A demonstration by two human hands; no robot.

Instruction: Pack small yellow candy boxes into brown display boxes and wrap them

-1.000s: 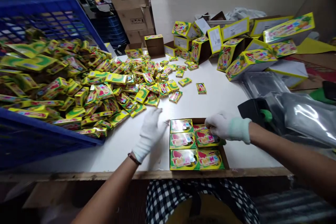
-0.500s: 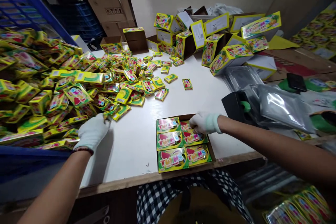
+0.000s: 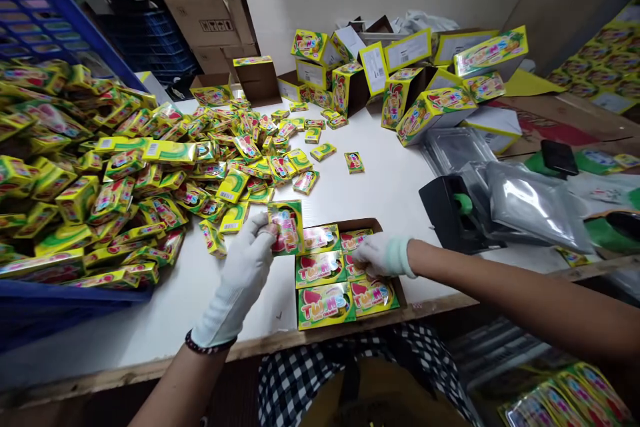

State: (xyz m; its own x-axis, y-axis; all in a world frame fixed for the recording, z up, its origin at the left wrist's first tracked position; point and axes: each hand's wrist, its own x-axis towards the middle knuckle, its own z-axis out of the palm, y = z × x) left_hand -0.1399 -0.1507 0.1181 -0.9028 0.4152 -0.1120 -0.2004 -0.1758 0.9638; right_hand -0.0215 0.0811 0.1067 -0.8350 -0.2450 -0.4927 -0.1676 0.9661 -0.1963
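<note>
My left hand (image 3: 247,250), in a white glove, is closed on a small yellow-green "Twins" carton (image 3: 287,228) with a watermelon picture. It holds this carton upright at the left rear corner of an open display box (image 3: 377,224). Rows of like small cartons (image 3: 326,305) lie flat in that box. My right hand (image 3: 375,253), also gloved, rests over the box's right side with its fingers curled down onto the cartons. Its fingertips are partly hidden, and whether they grip anything does not show.
A big heap of small cartons (image 3: 115,197) spills from a blue crate (image 3: 75,303) on the left. Several empty display boxes (image 3: 397,97) are piled at the back. To the right lie a black tape dispenser (image 3: 450,213) and clear plastic bags (image 3: 535,203).
My left hand has moved right from the heap's edge to the display box and now holds up a small carton. My right hand has stayed over the box, shifting slightly.
</note>
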